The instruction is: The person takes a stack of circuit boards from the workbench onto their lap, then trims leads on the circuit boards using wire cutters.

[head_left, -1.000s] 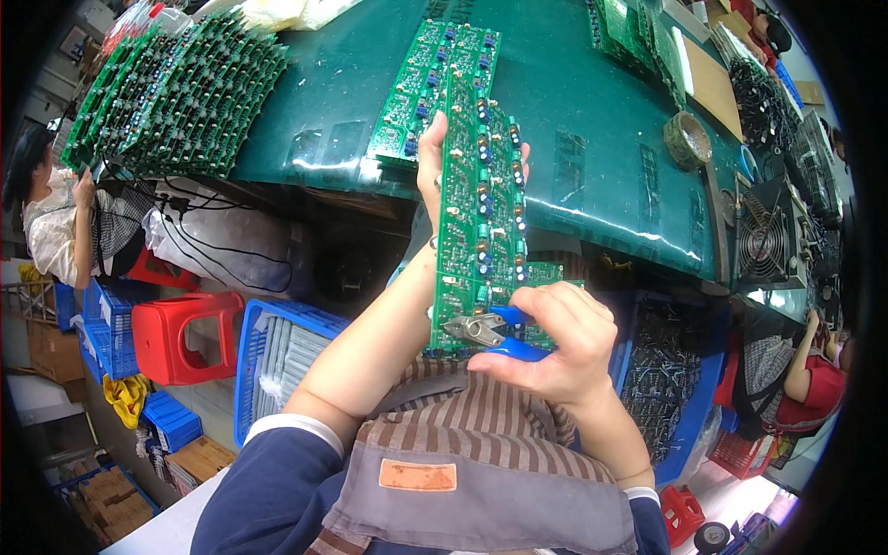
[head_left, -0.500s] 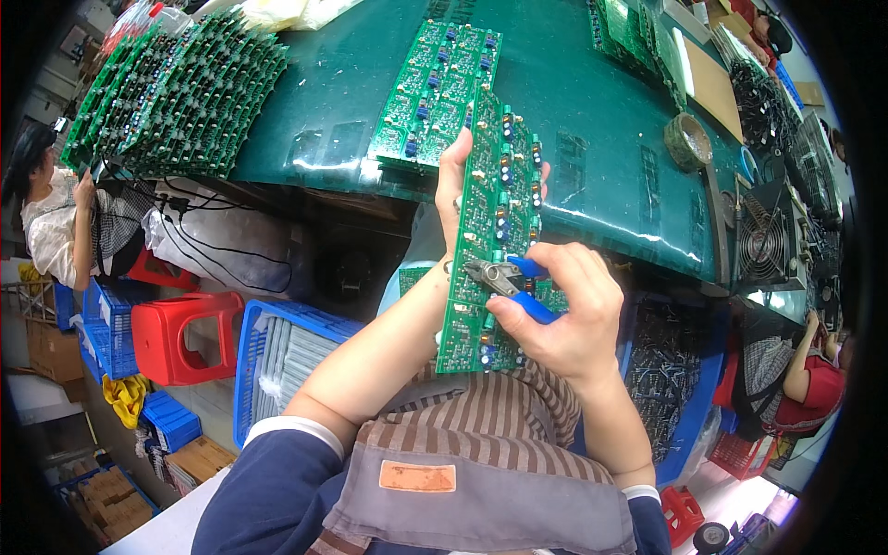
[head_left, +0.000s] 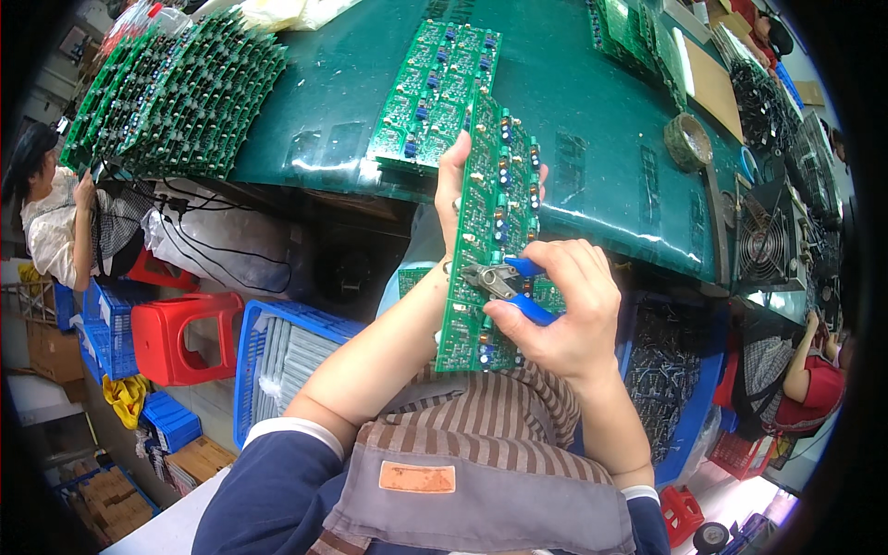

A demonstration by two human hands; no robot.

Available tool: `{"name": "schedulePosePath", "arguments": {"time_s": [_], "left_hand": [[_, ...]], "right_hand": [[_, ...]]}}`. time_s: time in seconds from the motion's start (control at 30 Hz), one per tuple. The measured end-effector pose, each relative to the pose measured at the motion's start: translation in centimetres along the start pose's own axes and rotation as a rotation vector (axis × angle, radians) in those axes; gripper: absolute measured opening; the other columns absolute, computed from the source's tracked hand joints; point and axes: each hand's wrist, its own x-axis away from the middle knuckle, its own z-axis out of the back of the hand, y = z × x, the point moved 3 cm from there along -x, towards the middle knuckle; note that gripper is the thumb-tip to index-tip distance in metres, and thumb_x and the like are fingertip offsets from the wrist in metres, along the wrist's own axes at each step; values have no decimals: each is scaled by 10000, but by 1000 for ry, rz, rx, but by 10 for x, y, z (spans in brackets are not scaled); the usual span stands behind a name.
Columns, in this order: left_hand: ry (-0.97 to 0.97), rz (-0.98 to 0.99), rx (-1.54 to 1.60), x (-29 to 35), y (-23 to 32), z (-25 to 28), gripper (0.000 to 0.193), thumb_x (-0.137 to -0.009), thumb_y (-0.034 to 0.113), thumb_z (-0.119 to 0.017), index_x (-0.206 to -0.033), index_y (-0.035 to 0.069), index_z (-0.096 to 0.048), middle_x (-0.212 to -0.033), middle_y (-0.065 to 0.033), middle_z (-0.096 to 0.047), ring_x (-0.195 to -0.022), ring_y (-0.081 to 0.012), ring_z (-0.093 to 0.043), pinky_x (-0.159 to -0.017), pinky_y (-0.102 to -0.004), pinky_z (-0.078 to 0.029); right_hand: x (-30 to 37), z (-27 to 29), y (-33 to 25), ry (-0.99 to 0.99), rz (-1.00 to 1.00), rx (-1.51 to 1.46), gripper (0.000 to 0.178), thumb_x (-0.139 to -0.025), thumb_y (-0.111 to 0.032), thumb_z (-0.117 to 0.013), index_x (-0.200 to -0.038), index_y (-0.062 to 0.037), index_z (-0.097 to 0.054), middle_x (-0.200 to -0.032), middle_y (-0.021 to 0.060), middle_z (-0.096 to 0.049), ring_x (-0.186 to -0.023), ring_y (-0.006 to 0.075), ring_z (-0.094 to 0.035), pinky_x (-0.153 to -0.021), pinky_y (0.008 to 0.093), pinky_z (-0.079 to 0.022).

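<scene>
A long green circuit board with small blue, green and white components stands out from my body, tilted over my lap. My left hand grips it along its left side, the thumb on the near face and fingertips showing past the right edge. In my right hand is a pair of side cutters with blue handles, held between thumb and fingers. Its metal jaws rest against or just over the board's face, below the middle; exact contact is too small to tell. Behind lies a flat stack of similar boards on the green table.
The green table mat spreads ahead. Upright rows of boards stand at far left, a tape roll and a fan at right. Below are a blue crate, a red stool and a blue bin. Other people sit both sides.
The cutters' jaws have shifted slightly left across the board. The board's upper part has moved a little; my left hand keeps its grip.
</scene>
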Motion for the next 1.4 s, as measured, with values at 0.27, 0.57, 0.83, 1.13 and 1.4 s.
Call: {"name": "schedulePosePath", "arguments": {"time_s": [0.27, 0.57, 0.83, 1.13, 1.4], "left_hand": [[-15, -25, 2, -1, -2, 1, 499, -939, 577, -522, -1069, 111, -644, -914, -56, -666, -853, -195, -676, -710, -314, -556], [-1, -12, 21, -3, 0, 2, 496, -939, 573, -523, -1052, 108, -655, -900, -57, -674, -854, -201, -681, -705, -313, -563], [-7, -8, 9, 0, -1, 1, 508, -945, 572, -515, -1076, 98, -645, -927, -62, -671, -876, -207, -679, -714, -321, -563], [-10, 62, 44, 26, -10, -13, 511, -953, 569, -503, -1031, 81, -635, -923, -68, -669, -870, -184, -663, -806, -335, -550], [-28, 119, 50, 31, -13, -20, 520, -949, 585, -495, -1007, 92, -650, -894, -57, -676, -857, -176, -663, -799, -344, -548]], "right_hand": [[8, 0, 2, -57, -105, -66, 473, -672, -361, -880, -927, -19, -676, -779, 112, -653, -691, 276, -653, -630, 355, -515], [-1, 1, -3, -15, -1, -31, 480, -666, -389, -881, -919, -34, -680, -795, 85, -647, -705, 262, -632, -658, 367, -492], [7, 1, -1, -17, -34, -57, 506, -641, -415, -904, -893, -35, -685, -740, 82, -647, -641, 253, -637, -591, 348, -508], [-3, 10, 20, 8, -110, 76, 533, -683, -424, -869, -970, -23, -666, -880, 114, -660, -818, 308, -628, -749, 404, -487], [-4, 6, 17, 45, -111, 5, 478, -676, -363, -878, -940, -20, -676, -789, 103, -653, -687, 264, -644, -627, 351, -515]]}}
